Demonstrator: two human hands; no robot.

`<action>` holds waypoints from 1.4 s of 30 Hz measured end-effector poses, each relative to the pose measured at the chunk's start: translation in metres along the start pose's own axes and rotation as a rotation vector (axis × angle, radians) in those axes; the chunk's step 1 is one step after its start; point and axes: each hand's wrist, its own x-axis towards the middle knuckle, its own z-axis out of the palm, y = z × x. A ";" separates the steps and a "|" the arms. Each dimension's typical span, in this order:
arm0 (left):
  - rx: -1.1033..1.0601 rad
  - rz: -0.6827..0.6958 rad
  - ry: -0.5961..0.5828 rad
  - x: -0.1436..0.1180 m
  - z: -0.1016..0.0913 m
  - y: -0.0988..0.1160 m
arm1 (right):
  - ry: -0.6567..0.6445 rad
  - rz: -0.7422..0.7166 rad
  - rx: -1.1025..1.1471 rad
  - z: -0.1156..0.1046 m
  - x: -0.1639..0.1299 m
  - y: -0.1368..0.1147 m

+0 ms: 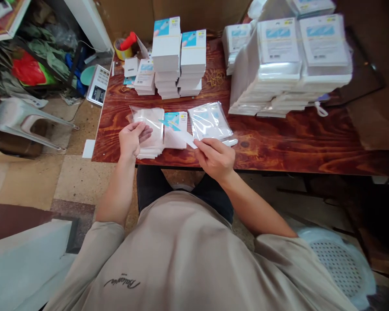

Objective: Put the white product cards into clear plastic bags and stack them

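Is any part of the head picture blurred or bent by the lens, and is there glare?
Head view: the stacks of packets at the upper right are motion-blurred; the table edge bows from the wide lens; soft glare lies on the clear bags; both the left hand and the right hand look fairly sharp.

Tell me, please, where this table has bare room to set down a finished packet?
Bare wood lies right of the clear bags, below the big bundled stacks, out to the table edge. The back left, around the card stacks, is crowded.

card stacks [178, 60] behind clear bags [210, 121] (on table [294, 142])
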 end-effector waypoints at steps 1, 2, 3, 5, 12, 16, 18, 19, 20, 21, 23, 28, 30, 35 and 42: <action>-0.002 0.017 0.020 -0.001 0.002 -0.001 | 0.024 0.111 0.070 -0.002 0.001 -0.007; -0.002 0.036 0.040 -0.002 0.004 -0.001 | 0.022 0.263 0.173 -0.004 0.003 -0.014; -0.001 0.057 0.057 -0.003 0.006 -0.001 | -0.013 0.442 0.307 -0.007 0.004 -0.022; 0.007 0.094 0.075 -0.007 0.010 0.000 | -0.159 0.782 0.616 -0.010 0.006 -0.035; 0.030 0.128 -0.007 -0.029 0.016 0.002 | -0.280 1.194 0.930 -0.002 0.003 -0.031; -0.007 0.161 -0.070 -0.042 0.019 -0.004 | -0.137 1.174 0.940 0.010 0.004 -0.029; -0.025 0.158 -0.128 -0.049 0.021 -0.006 | -0.115 1.160 0.955 0.015 0.005 -0.032; -0.032 0.149 -0.157 -0.052 0.021 -0.006 | -0.113 1.149 0.966 0.016 0.006 -0.033; -0.038 0.139 -0.177 -0.054 0.021 -0.005 | -0.118 1.133 0.981 0.018 0.007 -0.034; -0.040 0.127 -0.190 -0.056 0.020 -0.004 | -0.131 1.114 0.997 0.018 0.008 -0.033; -0.022 0.102 -0.209 -0.059 0.015 0.001 | -0.182 1.079 1.034 0.014 0.010 -0.030; 0.058 0.067 -0.244 -0.063 0.005 0.006 | -0.303 1.084 1.010 -0.003 0.021 -0.020; 0.070 0.064 -0.268 -0.068 0.008 0.002 | -0.315 1.070 1.009 -0.003 0.025 -0.020; 0.050 0.118 -0.391 -0.082 0.021 -0.012 | -0.325 0.912 0.912 0.013 0.022 -0.023; 0.267 -0.116 -0.678 -0.082 0.015 -0.007 | -0.313 0.705 0.738 0.012 0.019 -0.016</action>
